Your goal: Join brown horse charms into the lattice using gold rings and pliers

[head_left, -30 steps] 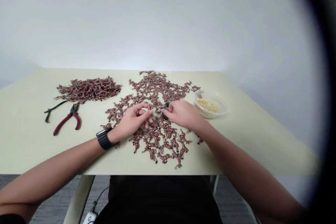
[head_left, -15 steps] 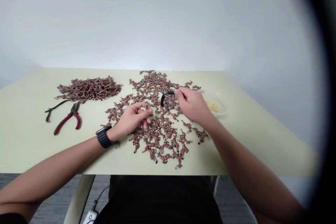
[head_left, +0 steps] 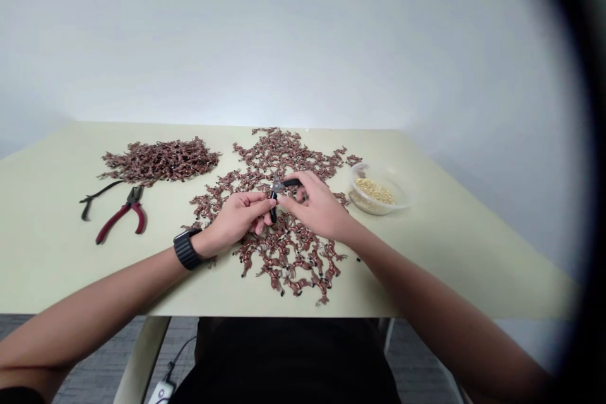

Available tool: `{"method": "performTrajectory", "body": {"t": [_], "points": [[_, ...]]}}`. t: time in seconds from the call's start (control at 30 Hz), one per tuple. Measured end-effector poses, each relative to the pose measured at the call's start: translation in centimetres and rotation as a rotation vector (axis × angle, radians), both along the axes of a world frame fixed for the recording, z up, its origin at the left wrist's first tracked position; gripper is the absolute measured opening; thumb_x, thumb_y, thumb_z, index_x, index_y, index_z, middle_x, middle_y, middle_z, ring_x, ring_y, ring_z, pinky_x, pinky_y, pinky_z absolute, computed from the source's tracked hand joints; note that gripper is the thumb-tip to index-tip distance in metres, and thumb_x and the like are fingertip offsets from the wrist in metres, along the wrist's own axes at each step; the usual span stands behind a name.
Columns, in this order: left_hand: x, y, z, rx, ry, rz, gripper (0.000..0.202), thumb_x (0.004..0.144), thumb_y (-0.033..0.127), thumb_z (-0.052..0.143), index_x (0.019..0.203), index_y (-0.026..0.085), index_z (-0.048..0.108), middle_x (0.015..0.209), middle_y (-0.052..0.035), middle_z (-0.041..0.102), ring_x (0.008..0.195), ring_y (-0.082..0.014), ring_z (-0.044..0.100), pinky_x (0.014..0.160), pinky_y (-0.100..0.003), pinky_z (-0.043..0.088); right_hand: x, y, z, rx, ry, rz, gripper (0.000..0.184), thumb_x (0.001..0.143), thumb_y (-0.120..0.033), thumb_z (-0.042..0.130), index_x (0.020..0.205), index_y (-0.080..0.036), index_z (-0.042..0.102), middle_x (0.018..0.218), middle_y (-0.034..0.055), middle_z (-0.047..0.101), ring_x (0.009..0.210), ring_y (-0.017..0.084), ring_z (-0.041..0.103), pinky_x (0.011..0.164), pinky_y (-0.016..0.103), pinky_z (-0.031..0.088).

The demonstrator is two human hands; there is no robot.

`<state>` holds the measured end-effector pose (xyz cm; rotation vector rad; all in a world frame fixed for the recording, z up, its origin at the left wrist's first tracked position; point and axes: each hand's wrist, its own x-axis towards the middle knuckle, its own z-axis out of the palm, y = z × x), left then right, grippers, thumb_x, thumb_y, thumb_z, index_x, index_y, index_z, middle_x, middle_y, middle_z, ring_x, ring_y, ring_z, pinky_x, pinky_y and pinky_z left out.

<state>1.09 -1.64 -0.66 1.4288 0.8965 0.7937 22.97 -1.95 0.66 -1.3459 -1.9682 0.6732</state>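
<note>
My left hand (head_left: 239,218), with a black watch on the wrist, is pinched on a small brown horse figure over the middle of the table. My right hand (head_left: 316,205) grips small black pliers (head_left: 278,192), whose tips meet the left fingertips. Under both hands lies a wide spread of small brown horse figures (head_left: 288,252). What exactly sits between the left fingers is too small to see clearly.
A second heap of brown figures (head_left: 161,161) lies at the back left. Red-handled pliers (head_left: 120,214) and a black-handled tool (head_left: 97,197) rest left of centre. A clear bowl of small gold pieces (head_left: 376,192) stands to the right. The pale table (head_left: 473,246) ends at my body.
My right hand swung out toward the bowl with the pliers, then came back to the left fingertips. The left hand stayed in place, pinched.
</note>
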Motion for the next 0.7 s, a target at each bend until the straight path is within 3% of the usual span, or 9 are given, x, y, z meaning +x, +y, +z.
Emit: {"method": "performTrajectory", "body": {"t": [0.1, 0.2, 0.37, 0.53, 0.7], "points": [[0.1, 0.0, 0.2, -0.011, -0.022, -0.002, 0.034, 0.093, 0.041, 0.068, 0.074, 0.014, 0.064, 0.063, 0.0006, 0.064, 0.045, -0.0049, 0.050, 0.046, -0.017, 0.036, -0.7, -0.9, -0.2, 0.038, -0.076, 0.013, 0.075, 0.085, -0.058, 0.068, 0.147, -0.027, 0.042, 0.141, 0.0149, 0.041, 0.108, 0.027, 0.058, 0.085, 0.041, 0.053], [0.0, 0.0, 0.3, 0.018, 0.006, -0.006, 0.037, 0.094, 0.042, 0.067, 0.071, 0.014, 0.062, 0.058, 0.0018, 0.059, 0.044, -0.0047, 0.045, 0.044, -0.018, 0.032, -0.9, -1.1, -0.5, 0.046, -0.111, 0.019, 0.085, 0.082, -0.060, 0.071, 0.152, -0.028, 0.035, 0.145, 0.0142, 0.036, 0.120, 0.031, 0.054, 0.097, 0.046, 0.051], [-0.1, -0.1, 0.1, 0.064, 0.084, -0.024, 0.042, 0.095, 0.044, 0.065, 0.066, 0.015, 0.062, 0.046, 0.0039, 0.049, 0.039, -0.0057, 0.037, 0.043, -0.021, 0.028, -0.9, -1.2, -0.8, 0.022, -0.148, 0.015, 0.099, 0.076, -0.063, 0.073, 0.157, -0.030, 0.027, 0.147, 0.0162, 0.035, 0.136, 0.041, 0.040, 0.100, 0.054, 0.049], [-0.2, -0.2, 0.0, 0.054, 0.103, -0.021, 0.044, 0.096, 0.046, 0.063, 0.064, 0.015, 0.060, 0.044, 0.0049, 0.043, 0.039, -0.0059, 0.032, 0.043, -0.023, 0.023, -1.4, -1.4, -1.0, 0.030, -0.172, -0.015, 0.095, 0.077, -0.054, 0.072, 0.156, -0.026, 0.027, 0.143, 0.0173, 0.040, 0.136, 0.039, 0.042, 0.102, 0.054, 0.048], [0.0, -0.2, 0.0, 0.033, 0.056, -0.027, 0.042, 0.095, 0.047, 0.064, 0.067, 0.016, 0.062, 0.052, 0.0025, 0.051, 0.042, -0.0063, 0.037, 0.045, -0.023, 0.026, -1.6, -1.5, -1.2, 0.048, -0.214, -0.027, 0.082, 0.083, -0.049, 0.064, 0.152, -0.020, 0.030, 0.142, 0.0186, 0.045, 0.127, 0.037, 0.052, 0.100, 0.052, 0.049]]}}
